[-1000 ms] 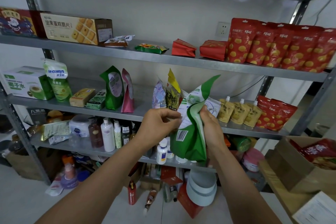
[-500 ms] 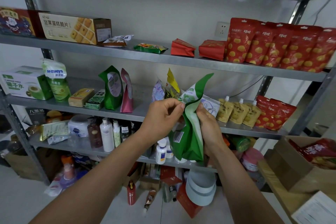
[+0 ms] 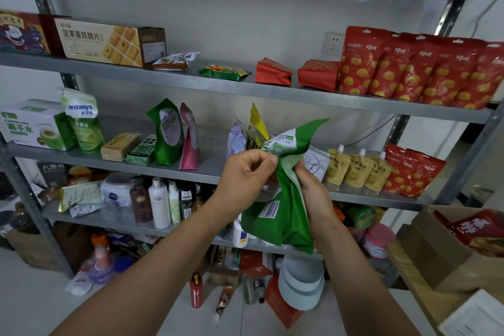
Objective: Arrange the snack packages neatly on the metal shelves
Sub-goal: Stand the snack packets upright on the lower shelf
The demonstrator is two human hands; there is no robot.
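I hold a green and white snack pouch [image 3: 283,215] in front of the middle metal shelf [image 3: 210,176]. My left hand [image 3: 245,177] pinches its crumpled top edge. My right hand [image 3: 313,191] grips the pouch's right side. The pouch hangs upright, its barcode facing me. Behind it on the middle shelf stand a pale pouch [image 3: 236,140] and a yellow packet [image 3: 256,128]. Further left stand a green pouch [image 3: 166,133] and a pink pouch [image 3: 189,136]. Yellow spout pouches [image 3: 357,169] and red bags [image 3: 411,172] sit to the right.
The upper shelf [image 3: 245,87] carries a biscuit box [image 3: 109,41], small packets and a row of red bags [image 3: 420,68]. Bottles [image 3: 159,202] fill the lower shelf. A cardboard box [image 3: 458,251] with red packs stands at right. Clutter lies on the floor.
My left hand has risen from beside the pouch and closed on its top edge. Both hands and the pouch have moved slightly up toward the middle shelf.
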